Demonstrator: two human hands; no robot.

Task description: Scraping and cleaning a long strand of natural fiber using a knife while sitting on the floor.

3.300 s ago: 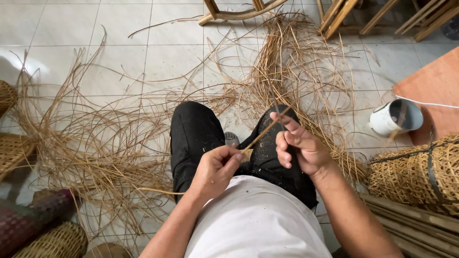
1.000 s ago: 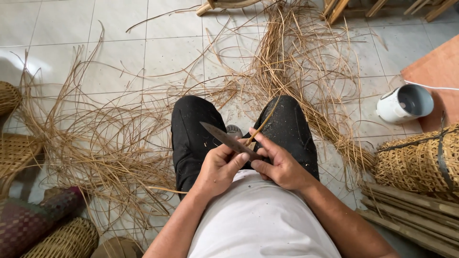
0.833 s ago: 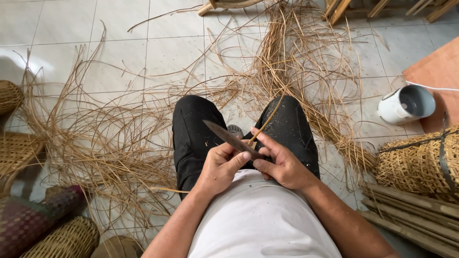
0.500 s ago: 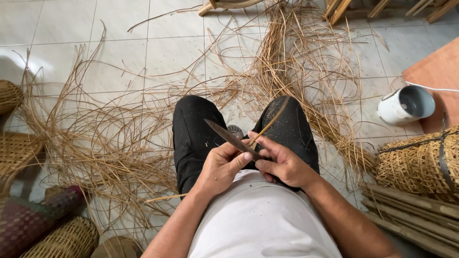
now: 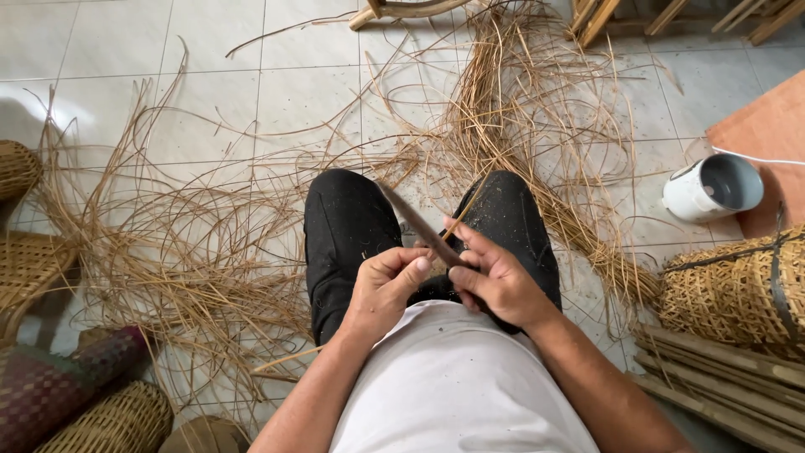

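A knife point(image 5: 417, 225) is held over the lap, its dark blade pointing up and to the left between the knees, and a thin rattan strip point(image 5: 464, 211) is pressed against it. The right hand point(image 5: 496, 281) is closed round the knife's handle, fingers laid over the strip; the left hand point(image 5: 384, 285) is pinched narrow on the strip's near end, thumb on top. Compared with half a second ago, the blade is seen slightly further along the strip and the hands a little closer together, which is judged to be a shaving stroke under way. Against the oldest frame, the right hand has been lowered from a raised position to the lap. Loose strands point(image 5: 201, 243) are spread over the tiled floor point(image 5: 109, 50); a white cup point(image 5: 713, 186) and a woven basket point(image 5: 738, 285) lie well to the right.
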